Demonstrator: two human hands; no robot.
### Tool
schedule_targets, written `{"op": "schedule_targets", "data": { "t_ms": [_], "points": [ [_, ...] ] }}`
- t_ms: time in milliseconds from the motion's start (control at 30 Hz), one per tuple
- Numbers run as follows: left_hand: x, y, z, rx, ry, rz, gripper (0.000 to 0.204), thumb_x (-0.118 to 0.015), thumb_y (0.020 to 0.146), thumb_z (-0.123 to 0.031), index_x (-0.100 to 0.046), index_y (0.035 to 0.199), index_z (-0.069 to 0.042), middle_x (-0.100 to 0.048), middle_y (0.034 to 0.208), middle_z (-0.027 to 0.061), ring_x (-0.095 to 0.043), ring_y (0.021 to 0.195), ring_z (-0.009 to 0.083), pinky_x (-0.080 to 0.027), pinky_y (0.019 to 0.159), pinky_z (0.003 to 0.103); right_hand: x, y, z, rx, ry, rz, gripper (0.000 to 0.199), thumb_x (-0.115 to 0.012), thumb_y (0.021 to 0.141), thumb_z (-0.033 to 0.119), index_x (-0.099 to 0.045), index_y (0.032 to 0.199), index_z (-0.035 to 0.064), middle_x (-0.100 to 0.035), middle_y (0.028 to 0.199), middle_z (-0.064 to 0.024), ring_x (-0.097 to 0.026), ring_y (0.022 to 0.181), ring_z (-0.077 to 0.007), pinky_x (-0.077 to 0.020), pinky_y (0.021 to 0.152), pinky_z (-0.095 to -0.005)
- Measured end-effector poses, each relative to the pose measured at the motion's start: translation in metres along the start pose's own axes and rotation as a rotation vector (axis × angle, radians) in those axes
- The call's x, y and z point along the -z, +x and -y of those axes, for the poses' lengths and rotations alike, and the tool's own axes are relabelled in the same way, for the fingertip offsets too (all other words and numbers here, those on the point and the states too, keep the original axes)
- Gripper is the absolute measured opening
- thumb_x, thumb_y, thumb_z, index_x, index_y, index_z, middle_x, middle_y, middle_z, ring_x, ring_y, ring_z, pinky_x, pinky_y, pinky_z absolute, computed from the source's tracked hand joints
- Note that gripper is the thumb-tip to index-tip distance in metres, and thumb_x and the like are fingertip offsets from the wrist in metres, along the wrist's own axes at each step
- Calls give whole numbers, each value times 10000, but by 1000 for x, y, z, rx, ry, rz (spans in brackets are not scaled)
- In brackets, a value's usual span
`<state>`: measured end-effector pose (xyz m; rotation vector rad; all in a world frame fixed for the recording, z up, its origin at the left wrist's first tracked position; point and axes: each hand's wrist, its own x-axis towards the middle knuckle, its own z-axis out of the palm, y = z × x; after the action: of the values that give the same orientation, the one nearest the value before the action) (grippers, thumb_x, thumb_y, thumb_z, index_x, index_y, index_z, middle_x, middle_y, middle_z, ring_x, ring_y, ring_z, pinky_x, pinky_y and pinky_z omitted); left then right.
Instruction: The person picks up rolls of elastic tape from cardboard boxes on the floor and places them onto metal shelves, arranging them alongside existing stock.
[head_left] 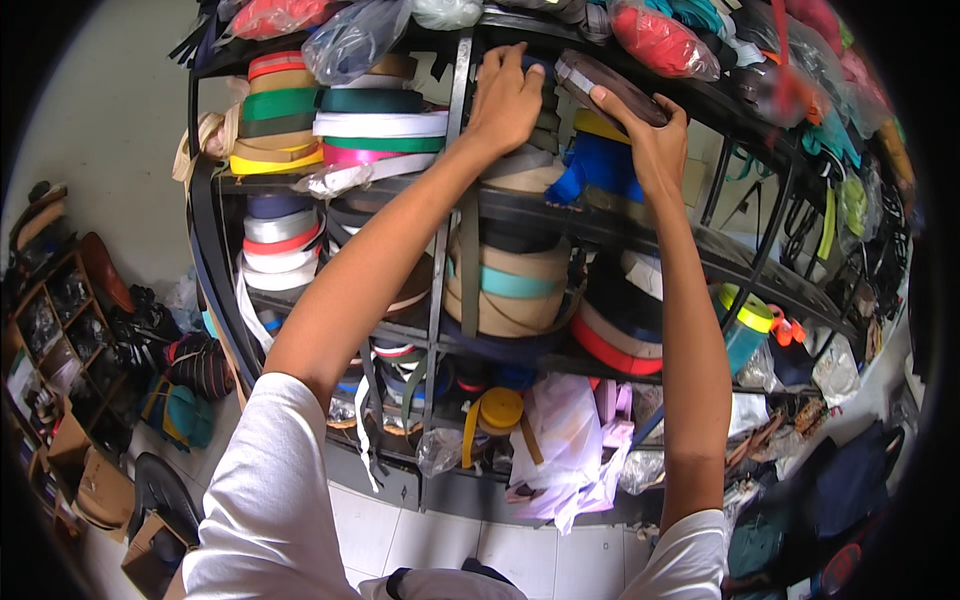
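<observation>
The person stood close to a tall black metal shelf rack (pixel 437 300) with both arms stretched up to its top level. The right hand (pixel 652 135) gripped a dark brown roll of webbing (pixel 606 86), fingers curled over its upper edge and thumb beneath, holding it tilted at the front of the top shelf, just above a bright blue bundle (pixel 597 168). The left hand (pixel 506 98) lay flat against the stack of rolls just left of it, fingers spread and bent over the dark topmost roll, clamped on nothing that I could make out. Left of the upright post sat stacked rolls of tape (pixel 345 125) in green, white, pink and yellow. Clear bags of red material (pixel 662 42) lay on top of the rack.
</observation>
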<state>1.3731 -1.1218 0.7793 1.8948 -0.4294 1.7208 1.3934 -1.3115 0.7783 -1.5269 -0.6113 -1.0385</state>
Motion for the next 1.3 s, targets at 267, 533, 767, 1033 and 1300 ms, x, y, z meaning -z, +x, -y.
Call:
{"op": "schedule_targets", "data": {
  "t_ms": [267,533,767,1033,1300],
  "points": [
    [-27,45,58,-142,552,126,551,-475,892,-300,-397,1331,23,-412,1350,239,-344,1285,407,-299,1072,433,-35,52,-21,-43,-83,-17,1164,-785,467,652,-447,1243,-148,-533,1216,-308,-536,1137,-368,-400,976,-382],
    [-30,50,64,0,447,167,602,-549,864,-396,-426,1295,6,-447,1280,278,-491,1107,472,-397,974,466,-71,79,-30,-71,-51,77,937,-771,491,649,-653,1016,-118,-628,1091,-259,-603,1035,-308,-425,924,-353],
    [-40,52,73,88,317,47,678,-746,708,-465,-527,1130,19,-543,1086,311,-553,1030,440,-447,906,456,-93,86,-43,-60,152,88,908,-803,497,592,-642,1049,-110,-622,1117,-235,-599,1036,-298,-434,921,-354],
    [-42,52,80,-38,279,-21,633,-794,665,-448,-577,1038,14,-595,1028,254,-594,973,394,-473,862,436,-126,54,-29,-149,117,-374,1087,-820,447,629,-546,1084,-208,-587,1124,-306,-585,1069,-363,-429,967,-389],
    [-37,47,71,29,148,-97,935,-883,563,-347,-342,1173,110,-594,1053,293,-597,994,409,-489,872,413,-117,84,-37,-47,100,47,1078,-790,475,661,-565,1112,-179,-585,1158,-283,-571,1097,-322,-412,963,-364]
  ]
}}
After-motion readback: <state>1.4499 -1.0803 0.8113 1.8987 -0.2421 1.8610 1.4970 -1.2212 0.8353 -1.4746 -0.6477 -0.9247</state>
